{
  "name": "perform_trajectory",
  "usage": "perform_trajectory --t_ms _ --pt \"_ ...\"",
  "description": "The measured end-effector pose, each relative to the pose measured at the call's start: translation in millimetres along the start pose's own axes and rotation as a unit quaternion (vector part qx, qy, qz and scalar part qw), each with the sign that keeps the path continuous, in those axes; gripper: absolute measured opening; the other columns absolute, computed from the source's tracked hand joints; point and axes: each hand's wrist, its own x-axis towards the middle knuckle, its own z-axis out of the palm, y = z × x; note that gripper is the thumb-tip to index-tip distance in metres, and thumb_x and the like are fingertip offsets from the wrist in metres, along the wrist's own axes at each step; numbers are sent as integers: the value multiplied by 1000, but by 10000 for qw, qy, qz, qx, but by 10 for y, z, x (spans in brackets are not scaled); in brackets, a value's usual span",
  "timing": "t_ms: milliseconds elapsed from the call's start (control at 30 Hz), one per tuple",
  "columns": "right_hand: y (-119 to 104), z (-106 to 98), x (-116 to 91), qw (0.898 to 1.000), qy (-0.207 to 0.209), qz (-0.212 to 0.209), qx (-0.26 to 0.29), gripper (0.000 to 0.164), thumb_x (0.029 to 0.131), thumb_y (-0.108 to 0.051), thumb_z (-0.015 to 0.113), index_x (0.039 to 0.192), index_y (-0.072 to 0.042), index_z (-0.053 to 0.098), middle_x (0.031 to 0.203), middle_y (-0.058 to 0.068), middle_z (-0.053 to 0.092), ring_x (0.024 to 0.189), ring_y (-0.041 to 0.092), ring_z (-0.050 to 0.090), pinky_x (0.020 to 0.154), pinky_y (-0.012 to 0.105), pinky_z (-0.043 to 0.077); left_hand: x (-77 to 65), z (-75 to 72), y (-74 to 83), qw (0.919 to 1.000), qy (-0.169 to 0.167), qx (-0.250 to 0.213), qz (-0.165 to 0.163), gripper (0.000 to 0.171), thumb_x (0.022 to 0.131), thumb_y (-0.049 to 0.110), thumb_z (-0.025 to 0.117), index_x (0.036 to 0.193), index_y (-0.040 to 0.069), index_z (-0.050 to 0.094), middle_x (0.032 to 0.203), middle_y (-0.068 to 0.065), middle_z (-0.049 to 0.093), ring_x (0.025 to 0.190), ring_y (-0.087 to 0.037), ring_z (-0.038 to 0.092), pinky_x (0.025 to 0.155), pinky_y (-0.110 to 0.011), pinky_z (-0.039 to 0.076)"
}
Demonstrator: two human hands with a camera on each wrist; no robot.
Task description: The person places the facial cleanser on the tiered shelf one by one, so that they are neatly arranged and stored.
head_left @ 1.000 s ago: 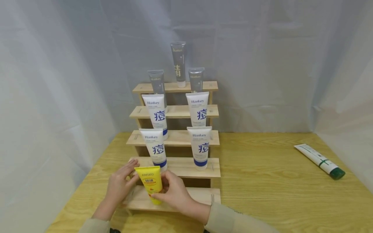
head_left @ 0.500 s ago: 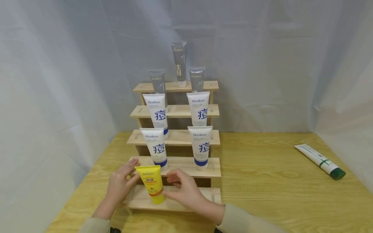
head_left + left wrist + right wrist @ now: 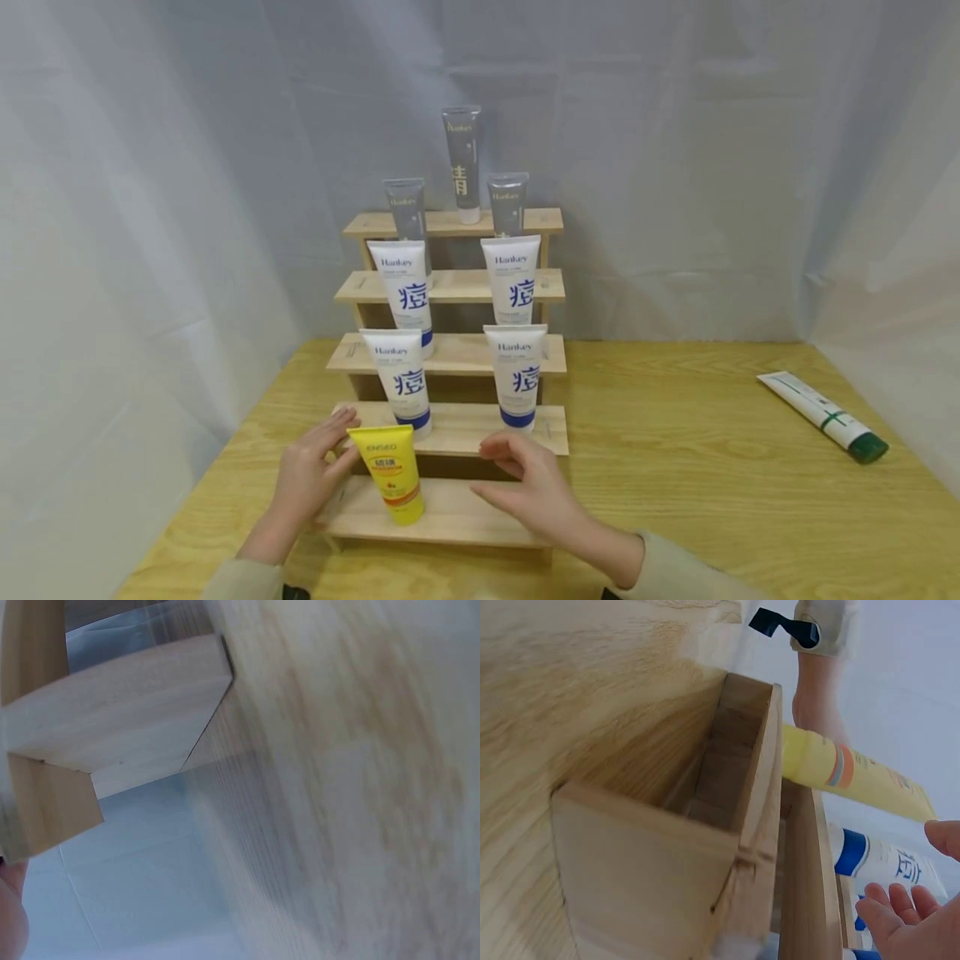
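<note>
A yellow squeeze tube (image 3: 390, 475) stands cap down on the left part of the lowest step of a wooden tiered stand (image 3: 487, 504). Beside the stand's left end is my left hand (image 3: 311, 475), its fingers relaxed near the second step and the thumb reaching toward the tube's back; any contact there is hard to make out. To the tube's right, my right hand (image 3: 536, 487) hovers over the lowest step, thumb and fingers apart, holding nothing. In the right wrist view this hand (image 3: 915, 922) is clear of the yellow tube (image 3: 855, 772). Only a sliver of left hand (image 3: 11, 911) shows in the left wrist view.
White tubes with blue bands, such as this tube (image 3: 516, 375), stand in pairs on the middle steps. Grey tubes, including a top one (image 3: 462, 167), occupy the upper steps. A white tube with green cap (image 3: 825, 417) lies on the table (image 3: 675, 500) at right.
My right hand has let go of the yellow tube and moved away to the right. The tube stays standing on the lowest step. The left hand has hardly moved.
</note>
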Motion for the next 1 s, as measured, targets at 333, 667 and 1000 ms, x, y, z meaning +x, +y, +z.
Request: perform_trajectory --t_ms 333,667,1000 --pt "17 -325 -127 9988 430 11 -213 32 74 -5 71 99 3 54 100 15 57 97 31 54 88 32 47 -3 1 2 10000 7 2 -4 40 87 34 51 90 -3 65 103 -18 61 95 -33 59 92 -22 36" --pt "131 -649 -209 9825 1234 -424 -1330 33 67 3 74 95 1 58 95 9 61 93 25 58 87 34 47 6 2 12 10000 17 -33 -29 51 88 44 47 90 -4 65 102 -19 61 94 -34 59 94 -19 34" --pt "379 -1051 -236 9677 1415 -470 -2032 32 74 -7 71 100 2 55 99 13 60 96 28 56 85 37 48 7 -6 9 10000 24 -50 7 46 88 39 50 90 -5 65 102 -20 61 94 -34 59 87 -30 42"
